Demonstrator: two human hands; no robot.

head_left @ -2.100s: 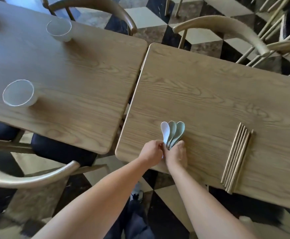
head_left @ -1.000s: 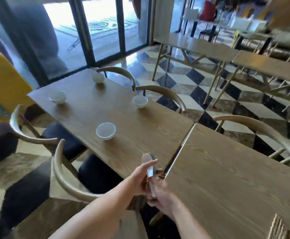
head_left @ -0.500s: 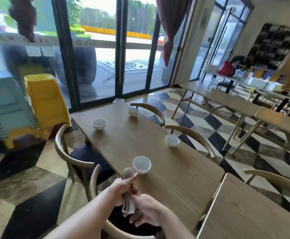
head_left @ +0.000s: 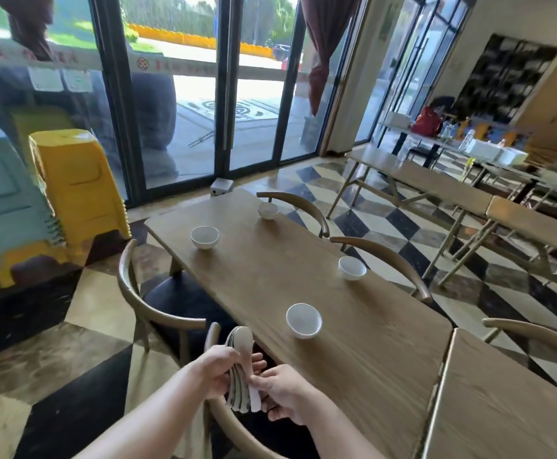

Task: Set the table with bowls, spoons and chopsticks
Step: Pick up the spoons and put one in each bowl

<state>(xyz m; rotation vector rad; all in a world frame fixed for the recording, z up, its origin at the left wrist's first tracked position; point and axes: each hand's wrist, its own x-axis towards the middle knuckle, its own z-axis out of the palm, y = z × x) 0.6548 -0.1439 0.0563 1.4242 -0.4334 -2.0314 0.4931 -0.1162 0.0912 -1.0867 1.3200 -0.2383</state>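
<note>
**Spoons held off the table's long edge**

Your fingers work just off the long edge of the table (head_left: 270, 286), above a chair back (head_left: 212, 334). Open floor (head_left: 71, 376) lies to their left. The nearest bowl (head_left: 303, 321) stands beyond your fingertips, close to that edge. Your left hand (head_left: 219, 366) grips the stacked spoons (head_left: 241, 339), fingers curled round the handles. Your right hand (head_left: 283, 390) pinches the front handle's lower end.

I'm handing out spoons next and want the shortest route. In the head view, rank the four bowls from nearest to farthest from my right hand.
1. Near left bowl, just ahead of the right hand.
2 and 3. Near right bowl and far left bowl: too close to call.
4. Far right bowl, plainly the farthest.
</note>
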